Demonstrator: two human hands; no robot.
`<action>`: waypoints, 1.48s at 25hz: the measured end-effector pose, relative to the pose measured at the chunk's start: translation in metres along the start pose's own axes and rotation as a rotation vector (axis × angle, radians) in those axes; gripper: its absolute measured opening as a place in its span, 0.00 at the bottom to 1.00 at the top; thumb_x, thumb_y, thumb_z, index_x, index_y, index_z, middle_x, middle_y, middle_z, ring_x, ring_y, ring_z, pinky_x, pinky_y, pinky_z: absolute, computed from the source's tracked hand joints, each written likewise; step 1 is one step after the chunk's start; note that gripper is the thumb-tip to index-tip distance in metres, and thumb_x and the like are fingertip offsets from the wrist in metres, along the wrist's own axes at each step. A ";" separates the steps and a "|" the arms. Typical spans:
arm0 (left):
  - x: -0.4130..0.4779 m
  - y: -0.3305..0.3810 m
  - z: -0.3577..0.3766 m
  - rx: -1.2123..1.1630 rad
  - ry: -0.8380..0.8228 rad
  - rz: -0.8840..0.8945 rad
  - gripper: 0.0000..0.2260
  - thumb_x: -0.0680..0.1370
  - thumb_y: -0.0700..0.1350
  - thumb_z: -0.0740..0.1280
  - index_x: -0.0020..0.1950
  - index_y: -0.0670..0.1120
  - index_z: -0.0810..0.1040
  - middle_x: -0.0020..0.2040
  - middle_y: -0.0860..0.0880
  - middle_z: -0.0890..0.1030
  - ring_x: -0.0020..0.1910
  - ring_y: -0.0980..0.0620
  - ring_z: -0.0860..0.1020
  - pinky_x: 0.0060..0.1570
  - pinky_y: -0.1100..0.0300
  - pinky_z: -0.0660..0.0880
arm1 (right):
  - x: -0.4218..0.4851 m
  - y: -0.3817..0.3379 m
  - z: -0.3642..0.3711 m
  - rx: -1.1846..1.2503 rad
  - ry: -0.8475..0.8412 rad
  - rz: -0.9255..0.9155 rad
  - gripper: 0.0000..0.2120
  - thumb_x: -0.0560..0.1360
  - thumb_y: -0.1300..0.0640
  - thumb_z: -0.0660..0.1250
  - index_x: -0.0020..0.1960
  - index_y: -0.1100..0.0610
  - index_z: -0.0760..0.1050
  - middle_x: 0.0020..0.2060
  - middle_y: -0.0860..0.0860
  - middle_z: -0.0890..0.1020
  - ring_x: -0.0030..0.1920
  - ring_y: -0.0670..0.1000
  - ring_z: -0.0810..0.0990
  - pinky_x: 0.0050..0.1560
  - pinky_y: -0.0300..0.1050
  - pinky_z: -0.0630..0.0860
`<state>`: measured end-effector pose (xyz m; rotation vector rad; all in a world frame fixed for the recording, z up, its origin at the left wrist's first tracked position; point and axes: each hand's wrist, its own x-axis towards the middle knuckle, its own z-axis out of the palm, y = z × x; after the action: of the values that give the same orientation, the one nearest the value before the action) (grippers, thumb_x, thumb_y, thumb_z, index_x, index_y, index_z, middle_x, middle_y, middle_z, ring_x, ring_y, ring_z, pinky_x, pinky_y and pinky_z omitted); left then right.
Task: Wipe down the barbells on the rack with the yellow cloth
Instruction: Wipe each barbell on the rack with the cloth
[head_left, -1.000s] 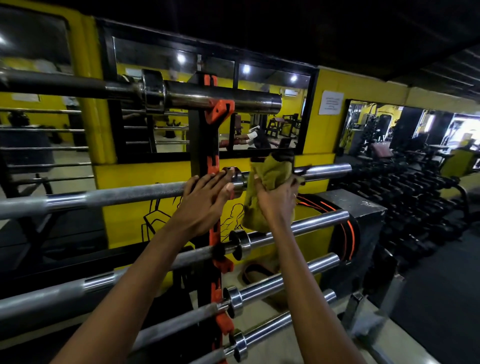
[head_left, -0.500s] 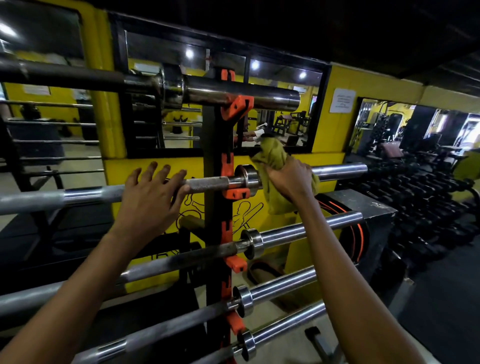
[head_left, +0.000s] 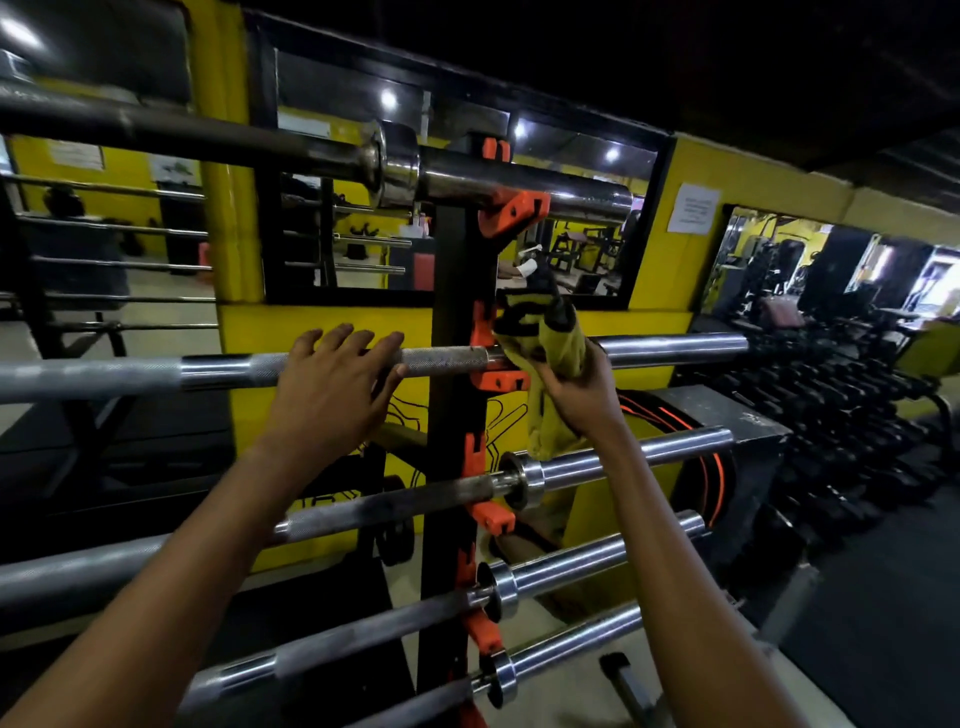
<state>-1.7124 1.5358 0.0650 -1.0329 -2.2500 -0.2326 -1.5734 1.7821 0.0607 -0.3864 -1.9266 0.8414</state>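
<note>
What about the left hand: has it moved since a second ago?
Yes. The left hand slid left along the bar, away from the black rack post; a second ago it overlapped the post, now bare bar shows between them.

Black upright rack (head_left: 453, 426), orange cradles (head_left: 511, 210) up its post, steel barbells (head_left: 649, 451) lying horizontally in them

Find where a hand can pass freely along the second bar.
Free: the sleeve right of the cloth, out to its end; the shaft left of the left hand. Crowded: around the orange hook, where the right hand holds the cloth.
</note>
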 end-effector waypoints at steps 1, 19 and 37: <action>-0.006 -0.012 -0.001 -0.003 0.015 -0.029 0.30 0.79 0.63 0.42 0.74 0.54 0.66 0.71 0.44 0.72 0.74 0.42 0.63 0.71 0.39 0.55 | -0.001 0.014 -0.001 -0.008 0.001 0.015 0.29 0.65 0.43 0.75 0.59 0.61 0.80 0.51 0.53 0.85 0.53 0.52 0.85 0.54 0.59 0.82; -0.030 -0.049 -0.021 -0.103 -0.002 -0.085 0.27 0.80 0.63 0.47 0.74 0.53 0.67 0.71 0.46 0.72 0.73 0.41 0.64 0.67 0.39 0.54 | -0.008 -0.123 0.002 -0.536 -0.114 -0.104 0.21 0.66 0.55 0.70 0.59 0.52 0.77 0.49 0.54 0.84 0.50 0.59 0.82 0.48 0.52 0.78; -0.054 -0.092 -0.028 0.041 0.209 -0.074 0.20 0.82 0.55 0.51 0.69 0.54 0.74 0.66 0.51 0.78 0.70 0.49 0.70 0.67 0.45 0.61 | -0.024 -0.115 0.119 -0.422 -0.108 -0.290 0.23 0.70 0.46 0.69 0.63 0.53 0.77 0.56 0.52 0.82 0.63 0.57 0.76 0.66 0.56 0.63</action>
<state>-1.7402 1.4287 0.0622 -0.8631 -2.0972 -0.3097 -1.6559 1.6393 0.0897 -0.3024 -2.1957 0.2686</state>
